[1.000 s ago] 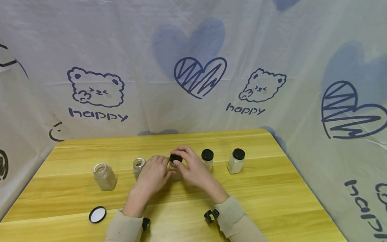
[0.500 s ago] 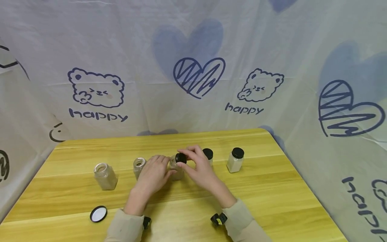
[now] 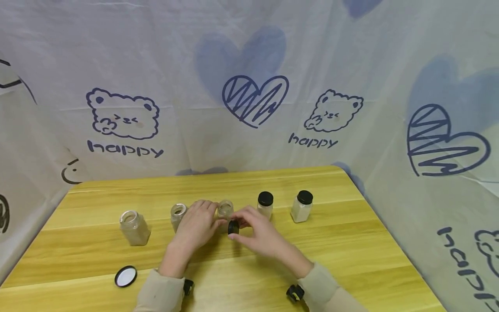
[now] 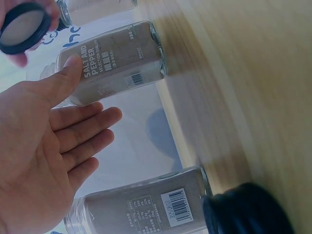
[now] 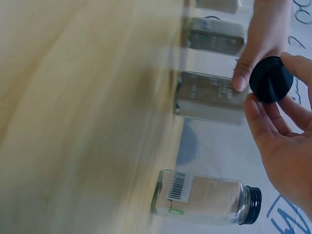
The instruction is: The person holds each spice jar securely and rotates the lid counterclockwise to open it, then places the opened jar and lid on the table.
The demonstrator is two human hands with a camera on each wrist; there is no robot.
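Note:
My left hand (image 3: 196, 223) holds a square glass salt-and-pepper jar (image 4: 112, 61) on the table, its thumb on the label side and fingers behind. That jar's mouth (image 3: 225, 206) is uncovered, with greyish powder inside. My right hand (image 3: 259, 232) pinches a black screw lid (image 3: 233, 227) on edge between thumb and fingers, in front of the jar and apart from it. In the left wrist view this lid (image 4: 22, 29) shows its pale inner face; in the right wrist view, its black top (image 5: 271, 79). An uncovered jar (image 3: 177, 214) stands just left of my left hand.
Another uncovered jar (image 3: 134, 227) stands further left on the wooden table (image 3: 351, 260). A loose lid (image 3: 126, 276) lies pale side up near the front left. Two jars with black lids, a nearer one (image 3: 265, 206) and a farther one (image 3: 302, 206), stand at right. A printed cloth (image 3: 187, 86) hangs behind.
My right hand has lifted the black lid off the jar, tipped it on edge and brought it down toward me. The left hand has stayed at the jar.

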